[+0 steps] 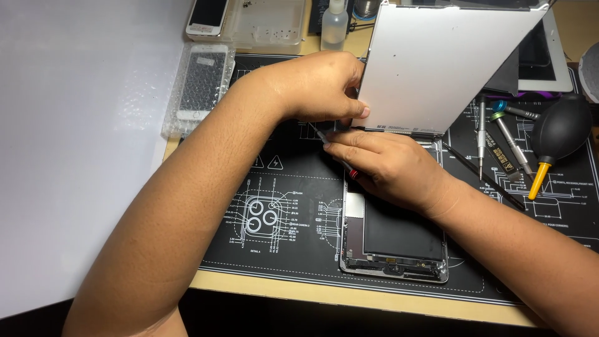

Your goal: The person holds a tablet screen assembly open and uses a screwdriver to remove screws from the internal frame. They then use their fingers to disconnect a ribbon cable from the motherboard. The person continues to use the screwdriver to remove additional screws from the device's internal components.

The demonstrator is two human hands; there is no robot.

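- Nearest the camera, the opened tablet body [394,240] lies on a black repair mat [281,212] printed with white diagrams, on a pale wooden bench [349,298].
- Right hand [387,165] rests on the tablet's upper end, fingers pinched narrowly round a thin black tool with a red band [340,163].
- Left hand [318,87] pinches the lower left edge of the silver display panel [443,62], holding it tilted up just above the tablet body.
- Right of the tablet: screwdrivers [513,145], a black rubber dust blower with yellow nozzle [558,134].
- Far left: a bubble-wrapped white phone [198,87], a clear plastic tray [265,22], a small clear bottle [335,24].
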